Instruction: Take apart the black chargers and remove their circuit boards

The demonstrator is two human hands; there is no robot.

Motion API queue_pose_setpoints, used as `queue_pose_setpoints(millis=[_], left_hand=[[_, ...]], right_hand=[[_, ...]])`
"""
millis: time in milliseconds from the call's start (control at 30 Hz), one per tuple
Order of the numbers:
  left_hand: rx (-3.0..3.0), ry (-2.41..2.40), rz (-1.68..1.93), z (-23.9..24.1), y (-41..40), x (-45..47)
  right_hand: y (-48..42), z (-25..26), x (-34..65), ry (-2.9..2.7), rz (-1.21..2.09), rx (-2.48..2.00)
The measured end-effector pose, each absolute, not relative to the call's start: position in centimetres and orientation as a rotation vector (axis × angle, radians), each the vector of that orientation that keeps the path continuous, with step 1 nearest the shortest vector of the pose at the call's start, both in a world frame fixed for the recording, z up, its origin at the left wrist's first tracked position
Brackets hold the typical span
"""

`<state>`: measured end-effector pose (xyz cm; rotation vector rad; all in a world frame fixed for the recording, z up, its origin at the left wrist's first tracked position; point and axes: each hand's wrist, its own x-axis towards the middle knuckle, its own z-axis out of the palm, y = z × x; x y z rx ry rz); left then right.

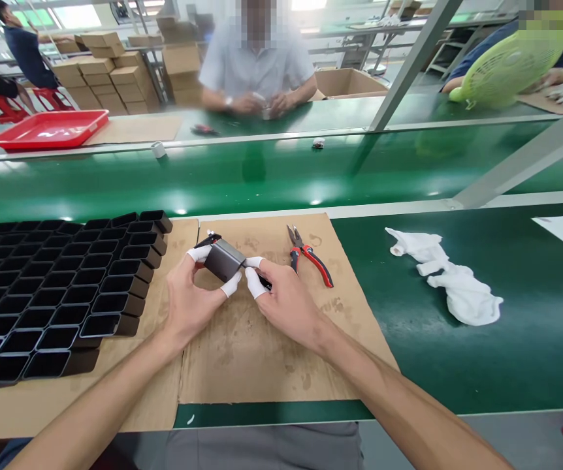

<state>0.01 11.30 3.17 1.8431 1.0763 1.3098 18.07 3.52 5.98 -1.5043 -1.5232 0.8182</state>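
Note:
My left hand (191, 297) and my right hand (281, 300) meet over a brown cardboard sheet (266, 352), both pinching a small grey box-shaped part (223, 260). White finger cots cover my fingertips. The left thumb and forefinger grip the part's left side. My right fingers press its right edge and also hold a thin black tool (263, 281) that lies under them. Red-handled pliers (308, 254) rest on the cardboard just right of my hands.
A stack of black empty open shells (61, 287) fills the left of the bench. White gloves (450, 281) lie on the green mat at right. Beyond runs a green conveyor (272, 176); a person sits opposite, with a red tray (49, 128) and a green fan (504, 68).

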Motion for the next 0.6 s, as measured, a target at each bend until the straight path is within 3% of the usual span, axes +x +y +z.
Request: queue_pose_setpoints(millis=[200, 433, 600], left_hand=[[1.223, 0.935, 1.025, 3.1, 12.8, 0.2], [1.099, 0.825, 0.916, 3.2, 13.1, 0.2], [1.054, 0.782, 0.882, 3.3, 12.9, 0.2]], right_hand=[[3.2, 7.3, 19.3, -1.617, 0.627, -1.578], [3.6, 6.5, 20.6, -1.789, 0.071, -1.743], [3.6, 6.5, 20.3, -1.897, 0.002, -1.74]])
